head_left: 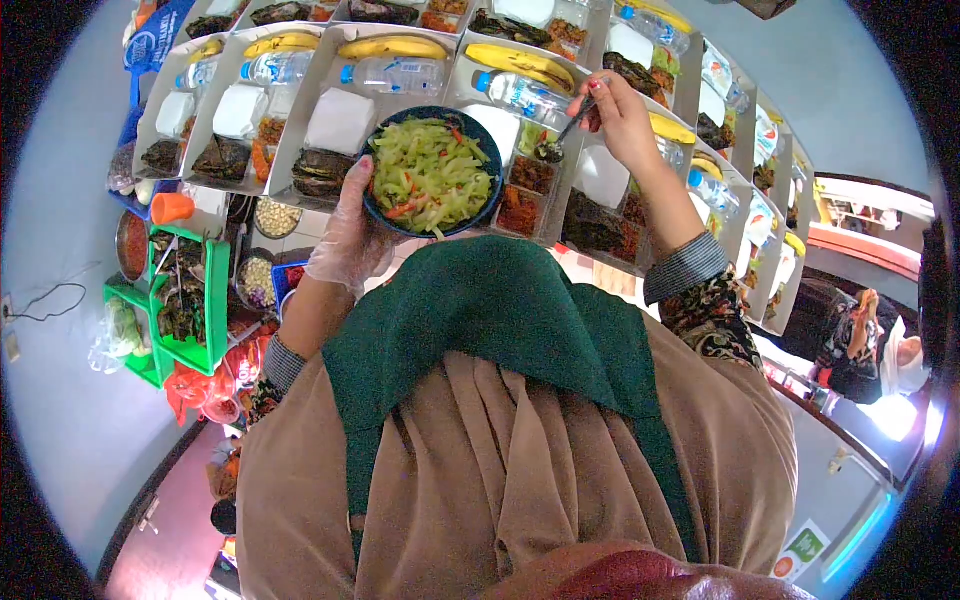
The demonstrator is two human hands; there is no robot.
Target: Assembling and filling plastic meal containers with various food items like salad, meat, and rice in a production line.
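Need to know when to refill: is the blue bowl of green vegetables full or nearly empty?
Full: the blue bowl in the gloved left hand is heaped with green vegetable strips.

One blue bowl; one spoon; two green trays.

White cardboard meal boxes stand open in a curved row, each holding a blue-capped water bottle. A blue packet lies upper left.

Green trays, orange cup, perhaps chillies
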